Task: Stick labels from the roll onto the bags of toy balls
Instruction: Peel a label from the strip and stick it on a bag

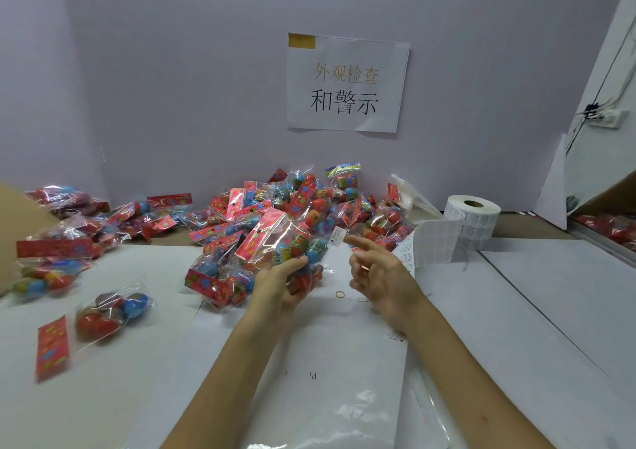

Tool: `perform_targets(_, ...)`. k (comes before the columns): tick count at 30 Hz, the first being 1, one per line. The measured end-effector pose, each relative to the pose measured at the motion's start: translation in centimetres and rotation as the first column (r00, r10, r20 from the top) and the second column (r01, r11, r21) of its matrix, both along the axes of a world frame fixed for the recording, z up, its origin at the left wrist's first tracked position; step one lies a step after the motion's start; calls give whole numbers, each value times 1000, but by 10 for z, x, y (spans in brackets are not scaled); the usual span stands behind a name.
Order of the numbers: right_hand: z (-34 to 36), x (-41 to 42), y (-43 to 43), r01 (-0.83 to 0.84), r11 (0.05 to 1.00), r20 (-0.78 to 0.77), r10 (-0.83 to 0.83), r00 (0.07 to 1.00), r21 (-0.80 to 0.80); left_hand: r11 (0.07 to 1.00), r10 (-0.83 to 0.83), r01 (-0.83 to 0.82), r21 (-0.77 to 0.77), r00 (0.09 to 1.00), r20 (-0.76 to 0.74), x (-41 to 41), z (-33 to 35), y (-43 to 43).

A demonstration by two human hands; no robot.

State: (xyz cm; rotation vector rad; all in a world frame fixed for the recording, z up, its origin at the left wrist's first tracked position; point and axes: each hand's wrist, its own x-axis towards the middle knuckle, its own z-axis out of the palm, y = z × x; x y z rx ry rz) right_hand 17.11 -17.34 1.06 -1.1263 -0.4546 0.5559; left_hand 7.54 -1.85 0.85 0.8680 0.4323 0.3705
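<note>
- The left hand point(285, 287) holds one bag of toy balls point(285, 242) up from below, just in front of the big pile of bags point(309, 204). Its grip is curled around the bottom of the bag. The plastic looks slippery and the balls are round, so the bag could roll or slide out.
- A small white label point(336, 236) sits at the right edge of the bag, at the tip of the right hand's point(382, 276) pointing finger. The other fingers are spread and pinch nothing. I cannot tell if the label is stuck flat yet.
- If the finger pushes on a soft, puffy spot, the label could wrinkle or stick on crooked.
- If only a corner is stuck, the label could peel off or cling to the finger.
- The label roll point(471, 213) stands to the right on the counter point(516, 311), with its strip point(433, 245) hanging loose near the right hand. A sleeve or wrist could snag it and pull the roll over.
</note>
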Motion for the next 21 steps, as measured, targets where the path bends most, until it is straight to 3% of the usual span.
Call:
perform_targets(7, 0, -4, 0, -155, 988, -31, 154, 988, -24, 999, -40, 41, -24, 999, 30, 1, -2, 2)
perform_targets(21, 1, -7, -1, -178, 984, -59, 176, 983, -24, 999, -36, 36, -11, 999, 23, 1, -2, 1)
